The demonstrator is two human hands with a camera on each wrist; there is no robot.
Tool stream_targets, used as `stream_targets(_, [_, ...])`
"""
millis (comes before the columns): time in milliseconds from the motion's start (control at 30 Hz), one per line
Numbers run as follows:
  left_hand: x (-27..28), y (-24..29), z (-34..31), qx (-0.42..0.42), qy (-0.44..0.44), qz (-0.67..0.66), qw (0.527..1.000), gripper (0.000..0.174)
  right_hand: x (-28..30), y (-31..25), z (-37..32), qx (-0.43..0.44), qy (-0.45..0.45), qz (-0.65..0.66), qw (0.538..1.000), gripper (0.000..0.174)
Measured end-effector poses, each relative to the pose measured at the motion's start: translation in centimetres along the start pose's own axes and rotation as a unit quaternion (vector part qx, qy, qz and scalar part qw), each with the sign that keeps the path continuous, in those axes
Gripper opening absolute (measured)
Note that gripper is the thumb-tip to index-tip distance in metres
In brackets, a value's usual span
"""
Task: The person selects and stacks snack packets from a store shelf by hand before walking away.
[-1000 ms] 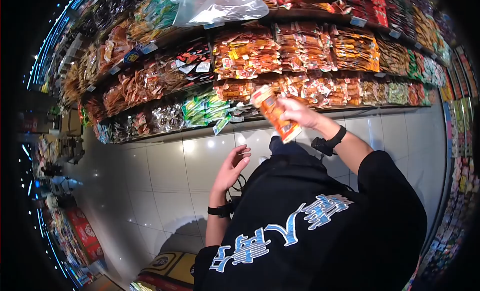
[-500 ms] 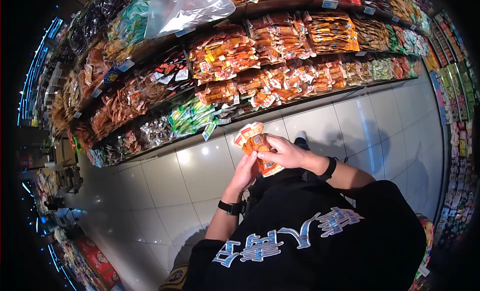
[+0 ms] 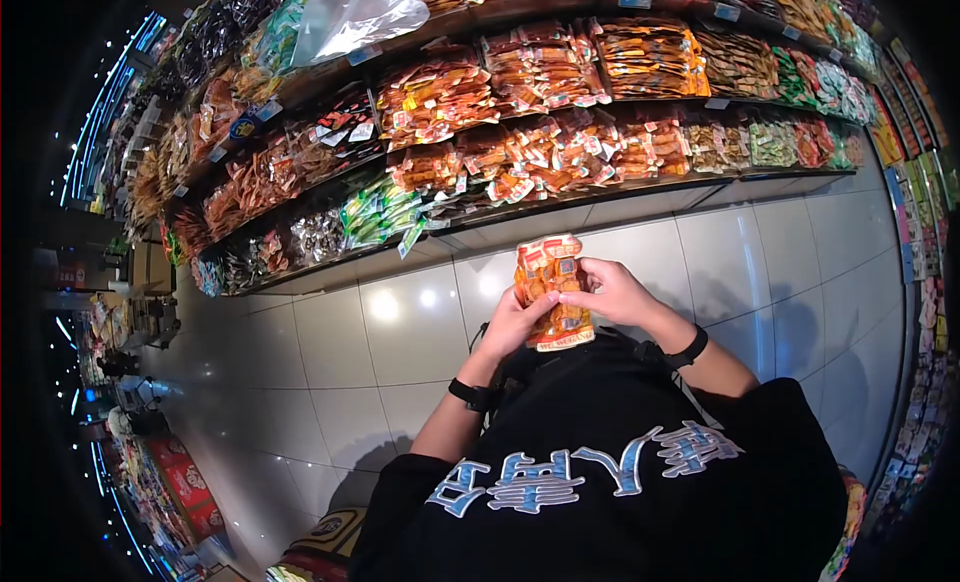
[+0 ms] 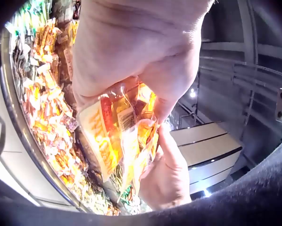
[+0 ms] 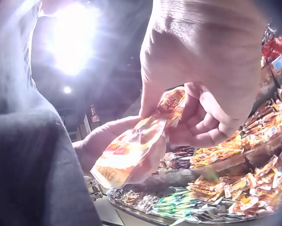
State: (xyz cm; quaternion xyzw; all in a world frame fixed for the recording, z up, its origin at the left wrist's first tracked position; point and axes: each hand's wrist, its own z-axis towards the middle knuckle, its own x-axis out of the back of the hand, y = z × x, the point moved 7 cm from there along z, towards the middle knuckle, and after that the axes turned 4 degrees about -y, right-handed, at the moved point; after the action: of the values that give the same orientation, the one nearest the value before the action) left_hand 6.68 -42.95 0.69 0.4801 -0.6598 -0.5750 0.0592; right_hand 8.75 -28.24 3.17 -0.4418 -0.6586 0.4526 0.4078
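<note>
Both hands hold orange-red snack packets in front of the body, above the floor. The packets (image 3: pixel 552 292) stand fanned, at least two overlapping, with red and white tops. My left hand (image 3: pixel 512 322) grips their left side, thumb across the front; my right hand (image 3: pixel 618 294) pinches the right side, its thumb meeting the left one. In the left wrist view the left hand (image 4: pixel 141 52) curls over the packets (image 4: pixel 117 136), the right hand (image 4: pixel 167 174) behind. In the right wrist view the right hand (image 5: pixel 202 66) pinches the packets (image 5: pixel 131 150), with the left hand (image 5: pixel 108 136) beneath.
Tiered shelves of packaged snacks (image 3: pixel 540 72) curve across the top. A clear plastic bag (image 3: pixel 360 17) lies on the upper tier at left. Pale floor tiles (image 3: pixel 330 332) lie below the shelves. More goods (image 3: pixel 920 222) stand at the right edge, and a red box (image 3: pixel 185 487) at lower left.
The right hand has brought the packet down from the shelf side to the body. The left hand has risen from hanging free and taken hold of it. The packets now face up, more upright in view.
</note>
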Motion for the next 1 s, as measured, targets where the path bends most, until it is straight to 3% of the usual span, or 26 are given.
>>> stream_targets(100, [-5.9, -2.2, 0.9, 0.027, -0.044, 0.038, 0.998, 0.029, 2.4, 1.2, -6.1, -0.009, 0.024, 0.205, 0.978, 0.024])
stream_targets(300, [-17.9, -9.4, 3.8, 0.086, -0.181, 0.079, 0.976, 0.032, 8.9, 6.5, -20.0, -0.094, 0.138, 0.211, 0.963, 0.023])
stream_targets(333, [-20.2, -9.0, 3.5, 0.137, -0.189, 0.087, 0.968, 0.034, 9.7, 7.5, -22.3, -0.121, 0.168, 0.206, 0.957, 0.023])
stream_targets(367, [-21.5, -10.7, 4.1, 0.162, -0.223, 0.077, 0.958, 0.033, 10.4, 8.0, -24.1, -0.109, 0.196, 0.218, 0.950, 0.023])
stream_targets(433, [-24.9, -11.6, 4.7, 0.132, -0.269, 0.040, 0.953, 0.032, 11.5, 9.1, -27.4, -0.086, 0.252, 0.242, 0.933, 0.024])
stream_targets(500, [-26.7, -13.1, 5.7, 0.121, -0.302, 0.085, 0.942, 0.032, 12.1, 10.1, -29.5, -0.071, 0.248, 0.264, 0.929, 0.025])
stream_targets(700, [-27.6, -12.8, 8.4, 0.109, -0.296, 0.128, 0.940, 0.029, 13.7, 11.9, -29.3, -0.061, 0.260, 0.371, 0.890, 0.024])
stream_targets(1000, [-21.5, -8.5, 18.3, 0.117, -0.250, 0.141, 0.951, 0.027, 19.8, 12.1, -18.0, -0.079, 0.168, 0.337, 0.923, 0.024])
